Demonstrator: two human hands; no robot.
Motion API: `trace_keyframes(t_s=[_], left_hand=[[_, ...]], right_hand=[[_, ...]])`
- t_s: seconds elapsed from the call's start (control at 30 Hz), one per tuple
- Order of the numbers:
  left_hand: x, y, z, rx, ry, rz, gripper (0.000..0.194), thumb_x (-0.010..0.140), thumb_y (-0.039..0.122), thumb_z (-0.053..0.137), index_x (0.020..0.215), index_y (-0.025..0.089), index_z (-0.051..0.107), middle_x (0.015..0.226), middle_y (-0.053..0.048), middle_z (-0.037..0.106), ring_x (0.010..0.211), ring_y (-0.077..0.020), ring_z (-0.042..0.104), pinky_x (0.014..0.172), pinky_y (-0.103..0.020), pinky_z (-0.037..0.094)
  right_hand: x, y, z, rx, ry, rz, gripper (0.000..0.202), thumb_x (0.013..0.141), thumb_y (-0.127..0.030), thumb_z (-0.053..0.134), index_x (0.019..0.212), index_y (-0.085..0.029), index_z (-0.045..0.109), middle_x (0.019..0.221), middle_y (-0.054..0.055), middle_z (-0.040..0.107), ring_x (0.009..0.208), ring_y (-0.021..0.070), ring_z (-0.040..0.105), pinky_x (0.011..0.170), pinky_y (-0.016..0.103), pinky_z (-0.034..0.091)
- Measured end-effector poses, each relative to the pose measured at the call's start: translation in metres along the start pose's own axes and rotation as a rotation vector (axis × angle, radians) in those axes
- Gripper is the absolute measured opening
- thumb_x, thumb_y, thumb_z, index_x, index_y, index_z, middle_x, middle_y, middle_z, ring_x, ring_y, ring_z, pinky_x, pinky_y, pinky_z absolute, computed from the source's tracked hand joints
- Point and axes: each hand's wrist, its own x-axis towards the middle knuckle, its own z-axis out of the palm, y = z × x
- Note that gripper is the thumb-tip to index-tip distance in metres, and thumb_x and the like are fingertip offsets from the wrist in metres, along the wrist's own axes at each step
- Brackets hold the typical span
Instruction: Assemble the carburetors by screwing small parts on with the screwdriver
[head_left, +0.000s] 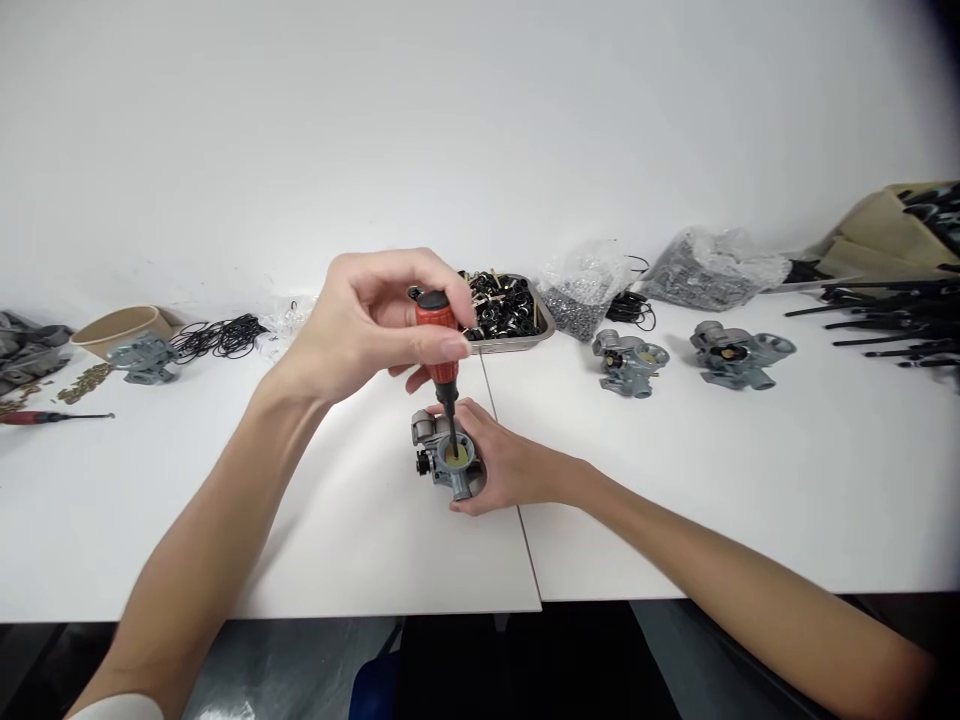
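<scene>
So, the red-and-black screwdriver (437,350) is pinched pretty upright in the left hand (364,320), thumb and fingers closed round its handle, and its shaft is pointed down into the round opening of a grey metal carburetor (460,484), over the yellowish plate (454,457) inside. That carburetor is sat on the white table (352,560), right below the left hand, and is gripped from its right side by the right hand (510,460), fingers curled behind it and thumb at the near side. Just beyond the hands, a metal tray (517,346) is heaped with small black parts (510,308). Off to the right of the right hand, two more units (630,370) are set down near each other, with clear bags (705,270) of small parts behind them and a bunch of black rods (892,320) further out. Well to the left of the left hand, black cords (225,335), another grey unit (142,358), a tan bowl (124,325), small brassy pieces (86,383) and a second red-handled tool (30,417) are laid out.
</scene>
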Motion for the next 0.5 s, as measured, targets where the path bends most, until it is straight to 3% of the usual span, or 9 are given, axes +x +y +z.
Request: trace_keyframes(t_s=[0.1,0.23,0.37,0.5], left_hand=[[0.0,-0.003,0.0,0.002,0.014,0.012,0.03,0.074,0.031,0.078,0.104,0.024,0.073,0.073,-0.002,0.069,0.053,-0.0135,0.064,0.035,-0.019,0.046],[0.0,0.006,-0.001,-0.022,-0.067,-0.017,0.034,0.079,0.026,0.074,0.113,0.023,0.071,0.087,-0.007,0.072,0.061,-0.0175,0.067,0.034,-0.021,0.048],[-0.003,0.019,-0.003,-0.031,-0.123,-0.049,0.023,0.083,0.028,0.068,0.105,0.02,0.072,0.091,-0.01,0.072,0.066,-0.0197,0.069,0.04,-0.024,0.053],[-0.004,0.024,0.0,0.011,-0.126,-0.082,0.018,0.079,0.029,0.074,0.094,0.02,0.072,0.084,-0.007,0.07,0.052,-0.0131,0.063,0.042,-0.024,0.053]], right_hand=[[0.0,-0.001,-0.001,0.005,-0.01,0.005,0.098,0.065,-0.028,0.081,0.144,-0.029,0.023,0.133,0.009,0.036,0.13,0.0274,0.037,0.108,0.045,0.039],[0.0,-0.001,-0.002,0.022,-0.023,0.007,0.102,0.066,-0.027,0.081,0.147,-0.03,0.018,0.136,0.01,0.034,0.131,0.0288,0.036,0.107,0.047,0.04],[0.0,0.0,-0.001,0.02,-0.019,0.009,0.102,0.066,-0.028,0.081,0.146,-0.032,0.018,0.136,0.01,0.035,0.131,0.0302,0.036,0.107,0.05,0.04],[-0.001,0.0,0.0,0.005,-0.022,0.029,0.099,0.066,-0.029,0.081,0.145,-0.031,0.021,0.137,0.01,0.035,0.13,0.0293,0.037,0.108,0.048,0.04]])
